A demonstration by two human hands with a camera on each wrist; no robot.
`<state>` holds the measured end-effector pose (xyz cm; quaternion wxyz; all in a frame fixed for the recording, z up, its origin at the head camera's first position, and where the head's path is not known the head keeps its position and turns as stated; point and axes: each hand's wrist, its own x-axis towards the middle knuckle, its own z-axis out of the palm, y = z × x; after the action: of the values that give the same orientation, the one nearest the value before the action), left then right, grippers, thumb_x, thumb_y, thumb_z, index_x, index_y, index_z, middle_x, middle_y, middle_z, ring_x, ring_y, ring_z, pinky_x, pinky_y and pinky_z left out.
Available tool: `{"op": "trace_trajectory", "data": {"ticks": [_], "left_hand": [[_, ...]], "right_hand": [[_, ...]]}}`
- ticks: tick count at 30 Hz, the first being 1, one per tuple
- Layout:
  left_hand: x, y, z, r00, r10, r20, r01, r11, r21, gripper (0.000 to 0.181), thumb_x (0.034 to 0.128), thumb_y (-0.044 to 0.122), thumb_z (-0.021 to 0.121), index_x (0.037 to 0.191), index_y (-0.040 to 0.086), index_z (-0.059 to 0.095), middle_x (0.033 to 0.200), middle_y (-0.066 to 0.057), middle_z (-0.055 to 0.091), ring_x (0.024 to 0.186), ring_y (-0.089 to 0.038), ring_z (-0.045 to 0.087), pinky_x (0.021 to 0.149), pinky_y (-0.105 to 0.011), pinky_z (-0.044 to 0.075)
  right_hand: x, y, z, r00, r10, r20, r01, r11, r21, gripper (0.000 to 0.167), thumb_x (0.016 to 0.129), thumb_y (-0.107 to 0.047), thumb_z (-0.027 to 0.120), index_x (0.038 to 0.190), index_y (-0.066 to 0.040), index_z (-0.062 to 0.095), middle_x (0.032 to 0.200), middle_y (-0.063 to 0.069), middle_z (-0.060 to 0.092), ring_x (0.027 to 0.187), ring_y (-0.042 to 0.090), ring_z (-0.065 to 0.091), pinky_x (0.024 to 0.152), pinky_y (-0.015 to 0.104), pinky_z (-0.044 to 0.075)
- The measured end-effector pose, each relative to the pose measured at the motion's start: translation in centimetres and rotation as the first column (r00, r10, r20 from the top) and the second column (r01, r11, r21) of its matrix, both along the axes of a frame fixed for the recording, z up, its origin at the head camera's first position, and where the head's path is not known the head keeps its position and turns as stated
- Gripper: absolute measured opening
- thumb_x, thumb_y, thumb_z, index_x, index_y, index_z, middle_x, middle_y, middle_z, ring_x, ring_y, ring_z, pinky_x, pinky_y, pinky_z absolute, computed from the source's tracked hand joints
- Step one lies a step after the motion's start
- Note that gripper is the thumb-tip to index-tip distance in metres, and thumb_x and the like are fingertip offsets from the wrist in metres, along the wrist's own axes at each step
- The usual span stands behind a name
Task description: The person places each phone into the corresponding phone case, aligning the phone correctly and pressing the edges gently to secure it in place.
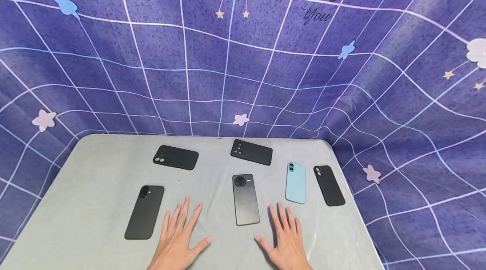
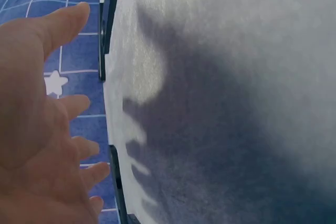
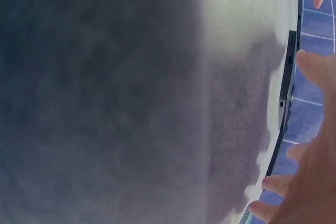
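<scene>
Both hands hold nothing, with fingers spread. My left hand (image 1: 178,236) is nearest to a dark phone (image 1: 145,213) on its left. In the left wrist view that hand (image 2: 37,114) hovers off the cloth and casts a shadow. My right hand (image 1: 284,238) is near a grey phone (image 1: 247,204) with a round camera and a light blue phone (image 1: 296,187). The right wrist view shows this hand (image 3: 310,161) also apart from the cloth. Black phone cases lie farther out: one at back left (image 1: 178,159), one at back centre (image 1: 255,153), one at far right (image 1: 331,187).
A pale cloth (image 1: 91,190) covers the table under the phones and cases. Behind it and at the sides hangs a purple curtain (image 1: 159,55) with grid lines, stars and clouds. The table's right edge runs just beyond the far-right case.
</scene>
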<state>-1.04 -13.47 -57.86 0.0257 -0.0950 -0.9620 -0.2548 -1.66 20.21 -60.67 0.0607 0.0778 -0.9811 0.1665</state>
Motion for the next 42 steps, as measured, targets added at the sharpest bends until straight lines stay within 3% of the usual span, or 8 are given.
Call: {"op": "trace_trajectory", "data": {"ticks": [6,13,19,24,29,33,39,42], "left_hand": [[-0.3,0.1,0.2,1.000,-0.019,0.013,0.019,1.000,0.011,0.085,0.0938,0.065,0.073,0.163,0.021,0.049,0.169,-0.021,0.038,0.154,-0.049,0.034,0.125,-0.068,0.016],[-0.3,0.0,0.3,0.997,-0.016,-0.070,0.017,1.000,0.017,0.071,0.0922,0.053,0.080,0.153,0.021,0.062,0.160,-0.013,0.054,0.148,-0.043,0.048,0.123,-0.064,0.027],[-0.2,-0.2,0.5,0.988,0.061,-0.143,-0.051,0.996,0.071,0.057,0.0883,0.039,0.088,0.140,0.021,0.072,0.146,-0.003,0.066,0.135,-0.033,0.060,0.112,-0.056,0.047],[-0.3,-0.3,0.8,0.985,0.125,-0.117,-0.111,0.986,0.121,0.051,0.0889,0.033,0.089,0.136,0.023,0.075,0.141,-0.001,0.070,0.129,-0.030,0.065,0.104,-0.054,0.054],[-0.4,-0.4,1.3,0.984,0.169,-0.056,-0.160,0.976,0.146,0.044,0.0920,0.031,0.087,0.134,0.024,0.076,0.136,-0.001,0.072,0.124,-0.029,0.068,0.100,-0.055,0.056],[-0.4,-0.4,1.5,0.976,0.217,-0.001,-0.212,0.955,0.207,0.036,0.0937,0.029,0.086,0.128,0.027,0.079,0.129,0.003,0.075,0.120,-0.027,0.070,0.099,-0.055,0.057],[-0.5,-0.7,1.4,0.964,0.264,-0.022,-0.248,0.928,0.278,0.019,0.0938,0.023,0.086,0.111,0.031,0.085,0.105,0.019,0.076,0.099,-0.012,0.073,0.089,-0.042,0.059],[-0.6,-1.1,1.4,0.953,0.302,0.040,-0.300,0.909,0.289,0.015,0.0945,0.023,0.085,0.108,0.030,0.085,0.092,0.021,0.072,0.086,-0.003,0.067,0.081,-0.031,0.058]], "right_hand": [[0.1,0.0,0.0,1.000,-0.003,0.004,0.003,1.000,-0.003,0.096,0.091,-0.070,0.071,0.165,-0.016,0.043,0.168,0.015,0.042,0.152,0.043,0.039,0.119,0.068,0.029],[0.2,0.1,0.1,1.000,0.011,-0.013,-0.011,1.000,-0.002,0.097,0.090,-0.067,0.074,0.165,-0.015,0.042,0.166,0.016,0.045,0.149,0.044,0.042,0.118,0.067,0.031],[0.0,0.1,0.2,0.987,0.070,-0.148,-0.072,0.997,-0.009,0.090,0.088,-0.052,0.082,0.160,-0.009,0.049,0.160,0.016,0.051,0.143,0.041,0.049,0.116,0.057,0.035],[-0.3,-0.1,0.8,0.966,0.105,-0.235,-0.118,0.992,-0.040,0.075,0.087,-0.038,0.087,0.148,-0.004,0.060,0.148,0.016,0.060,0.135,0.036,0.058,0.114,0.049,0.039],[-0.5,-0.6,1.4,0.962,0.098,-0.256,-0.120,0.990,-0.071,0.061,0.087,-0.033,0.089,0.137,-0.005,0.068,0.134,0.011,0.068,0.125,0.032,0.064,0.108,0.048,0.048],[-0.7,-1.2,1.9,0.963,0.100,-0.249,-0.126,0.988,-0.092,0.054,0.087,-0.031,0.088,0.132,-0.006,0.071,0.126,0.007,0.069,0.117,0.027,0.066,0.100,0.047,0.054],[-1.2,-2.5,2.5,0.968,0.116,-0.223,-0.150,0.978,-0.142,0.043,0.091,-0.027,0.086,0.127,-0.008,0.073,0.117,0.001,0.070,0.107,0.019,0.066,0.090,0.042,0.057],[-1.4,-3.2,2.7,0.966,0.131,-0.225,-0.169,0.973,-0.157,0.041,0.093,-0.028,0.085,0.127,-0.009,0.074,0.116,-0.001,0.070,0.106,0.017,0.066,0.089,0.041,0.057]]}}
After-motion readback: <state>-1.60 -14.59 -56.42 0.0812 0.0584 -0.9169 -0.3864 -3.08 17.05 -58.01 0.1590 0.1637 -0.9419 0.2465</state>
